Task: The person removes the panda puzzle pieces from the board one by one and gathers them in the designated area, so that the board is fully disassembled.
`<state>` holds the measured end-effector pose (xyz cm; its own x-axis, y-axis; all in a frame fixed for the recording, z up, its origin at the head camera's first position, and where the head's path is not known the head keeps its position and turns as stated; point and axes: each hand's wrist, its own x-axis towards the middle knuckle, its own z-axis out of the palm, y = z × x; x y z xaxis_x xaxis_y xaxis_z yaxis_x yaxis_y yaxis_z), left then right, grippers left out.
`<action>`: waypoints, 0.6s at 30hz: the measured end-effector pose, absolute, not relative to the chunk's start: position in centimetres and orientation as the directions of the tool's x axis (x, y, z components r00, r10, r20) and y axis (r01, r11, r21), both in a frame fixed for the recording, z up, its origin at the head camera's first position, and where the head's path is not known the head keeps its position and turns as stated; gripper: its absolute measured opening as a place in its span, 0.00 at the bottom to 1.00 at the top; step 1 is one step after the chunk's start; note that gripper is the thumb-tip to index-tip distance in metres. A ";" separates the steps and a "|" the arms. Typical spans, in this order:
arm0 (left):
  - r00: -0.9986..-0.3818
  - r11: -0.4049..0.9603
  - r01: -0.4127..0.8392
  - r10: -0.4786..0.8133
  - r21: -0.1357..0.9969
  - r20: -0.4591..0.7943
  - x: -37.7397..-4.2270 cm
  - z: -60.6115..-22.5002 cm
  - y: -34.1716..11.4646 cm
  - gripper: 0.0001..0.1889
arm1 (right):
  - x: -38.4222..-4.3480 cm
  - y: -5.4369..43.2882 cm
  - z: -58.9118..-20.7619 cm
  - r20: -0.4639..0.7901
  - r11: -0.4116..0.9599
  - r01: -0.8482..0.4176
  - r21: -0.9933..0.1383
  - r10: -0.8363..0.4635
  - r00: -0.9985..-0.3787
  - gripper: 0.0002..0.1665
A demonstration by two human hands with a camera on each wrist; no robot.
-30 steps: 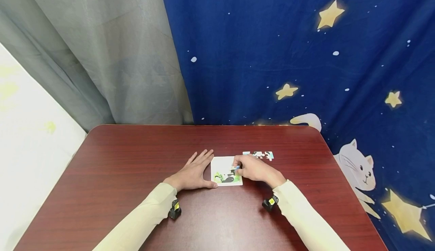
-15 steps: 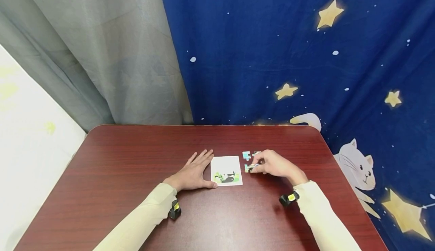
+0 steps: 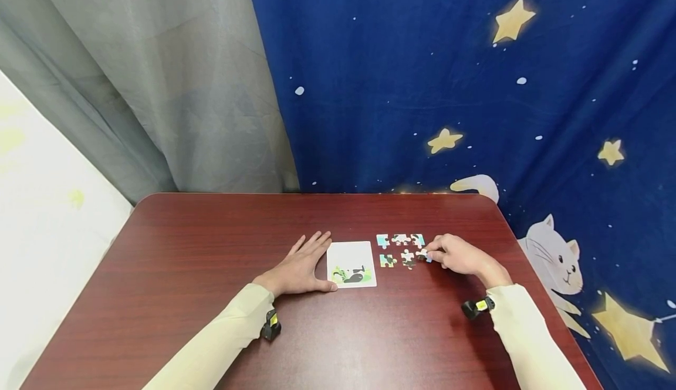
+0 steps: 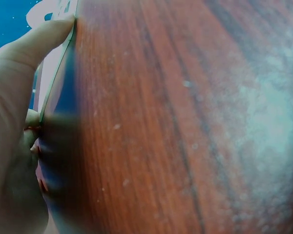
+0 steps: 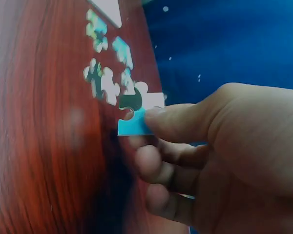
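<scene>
- One grey curtain [image 3: 153, 85] at eleven o'clock, one starry blue curtain [image 3: 391, 85] at one.
- My spread left hand [image 3: 297, 270] touches one puzzle board [image 3: 348, 254] at eight.
- Five jigsaw pieces [image 3: 401, 239] at its two; my right hand [image 3: 460, 254] pinches a sixth piece [image 5: 134, 127], thumb hiding part.

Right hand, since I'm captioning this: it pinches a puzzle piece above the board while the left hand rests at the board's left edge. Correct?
Not above the board: the head view shows the right hand pinching the puzzle piece to the right of the board, while the left hand rests at the board's left edge.
</scene>
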<state>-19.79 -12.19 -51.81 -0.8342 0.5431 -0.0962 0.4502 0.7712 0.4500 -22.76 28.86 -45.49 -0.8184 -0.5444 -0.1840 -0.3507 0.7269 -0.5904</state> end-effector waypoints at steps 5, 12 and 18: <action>-0.833 0.770 0.452 0.545 0.450 -0.096 -19.8 -51.7 -12.2 0.62 | -23.0 29.2 -46.1 -0.120 0.762 -0.367 -0.533 -0.498 -0.859 0.09; -0.834 0.770 0.449 0.543 0.453 -0.097 -19.8 -51.6 -12.2 0.62 | -23.5 29.1 -47.1 -0.103 0.790 -0.329 -0.517 -0.439 -0.893 0.10; -0.833 0.772 0.447 0.543 0.452 -0.103 -19.8 -51.4 -12.2 0.62 | -23.7 28.7 -47.8 -0.059 0.807 -0.322 -0.495 -0.401 -0.914 0.06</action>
